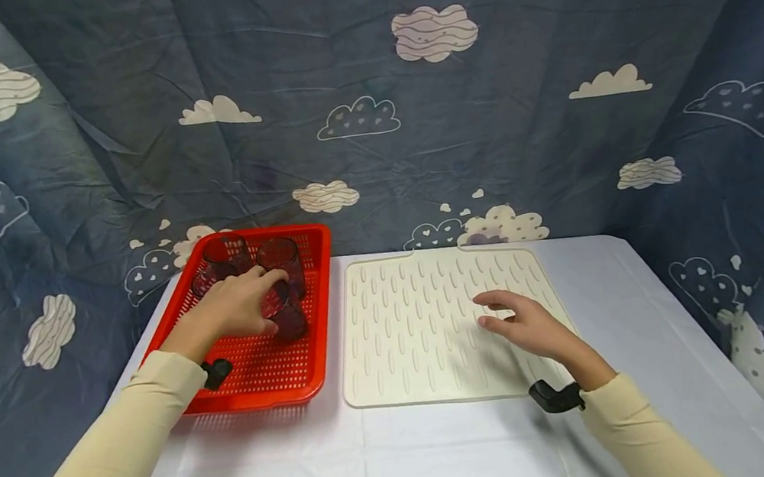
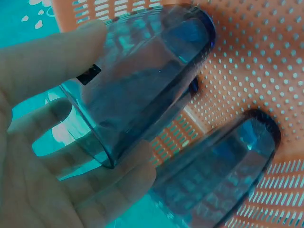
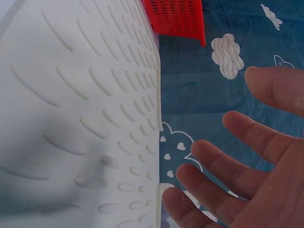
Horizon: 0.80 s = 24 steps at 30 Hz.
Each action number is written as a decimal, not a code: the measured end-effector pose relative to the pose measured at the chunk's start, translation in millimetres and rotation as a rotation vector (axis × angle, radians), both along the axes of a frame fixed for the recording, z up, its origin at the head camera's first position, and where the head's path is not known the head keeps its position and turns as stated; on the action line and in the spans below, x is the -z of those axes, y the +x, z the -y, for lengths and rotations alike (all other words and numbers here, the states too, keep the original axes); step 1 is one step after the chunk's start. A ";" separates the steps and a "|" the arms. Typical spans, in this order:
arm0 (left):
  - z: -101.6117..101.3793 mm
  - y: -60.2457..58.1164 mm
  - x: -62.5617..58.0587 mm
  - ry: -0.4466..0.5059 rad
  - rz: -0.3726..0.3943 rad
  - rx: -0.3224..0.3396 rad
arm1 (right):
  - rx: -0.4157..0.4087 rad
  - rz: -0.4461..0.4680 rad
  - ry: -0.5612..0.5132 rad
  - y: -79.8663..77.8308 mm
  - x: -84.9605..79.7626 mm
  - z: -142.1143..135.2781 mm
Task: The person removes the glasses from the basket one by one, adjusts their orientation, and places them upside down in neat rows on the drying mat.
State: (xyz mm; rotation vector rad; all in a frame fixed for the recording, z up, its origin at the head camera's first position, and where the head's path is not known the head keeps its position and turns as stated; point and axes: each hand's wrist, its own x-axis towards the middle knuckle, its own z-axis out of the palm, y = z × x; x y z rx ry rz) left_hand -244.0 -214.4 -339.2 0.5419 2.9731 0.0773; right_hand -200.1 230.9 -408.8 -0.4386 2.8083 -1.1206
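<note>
Several purple-tinted drinking glasses lie in the red plastic basket (image 1: 259, 395) at the left. My left hand (image 1: 239, 302) reaches into it, thumb and fingers around the rim end of one glass (image 1: 289, 322). In the left wrist view this glass (image 2: 142, 80) slants between thumb and fingers, and another glass (image 2: 223, 175) lies beside the fingertips. Behind my hand are a glass (image 1: 278, 253) and one more glass (image 1: 226, 250). My right hand (image 1: 528, 324) hovers over the cream ridged mat (image 1: 404, 328), fingers loosely bent, holding nothing; the right wrist view shows its fingers spread apart.
The basket stands on a white-covered table (image 1: 443, 447), just left of the mat. A dark blue cloth (image 1: 375, 162) with cloud prints hangs behind the table and along both sides.
</note>
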 end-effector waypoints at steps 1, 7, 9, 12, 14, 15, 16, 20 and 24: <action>2.2 0.7 -2.2 -0.003 -0.006 0.001 | -0.003 0.000 0.003 -0.3 -0.8 0.4; 11.7 3.8 -18.6 0.014 -0.059 0.005 | -0.003 0.010 0.010 -1.5 -5.0 5.1; 14.9 5.3 -23.2 0.040 -0.064 0.006 | -0.005 0.015 0.012 -1.7 -5.5 7.8; 18.2 5.6 -29.2 0.084 -0.065 0.004 | -0.003 0.023 0.012 -0.8 -5.8 8.8; 20.7 6.1 -32.8 0.118 -0.073 0.005 | -0.002 0.025 0.012 -0.2 -6.1 8.6; 21.9 6.3 -34.8 0.135 -0.078 0.003 | -0.001 0.026 0.011 0.0 -6.3 8.4; 23.1 6.9 -37.3 0.154 -0.082 0.001 | -0.001 0.025 0.010 0.2 -6.7 8.3; 27.1 9.3 -47.6 0.221 -0.113 -0.008 | -0.005 0.015 0.003 0.1 -7.9 8.2; 28.0 11.2 -57.1 0.282 -0.144 -0.030 | -0.008 0.008 -0.007 0.0 -8.4 7.8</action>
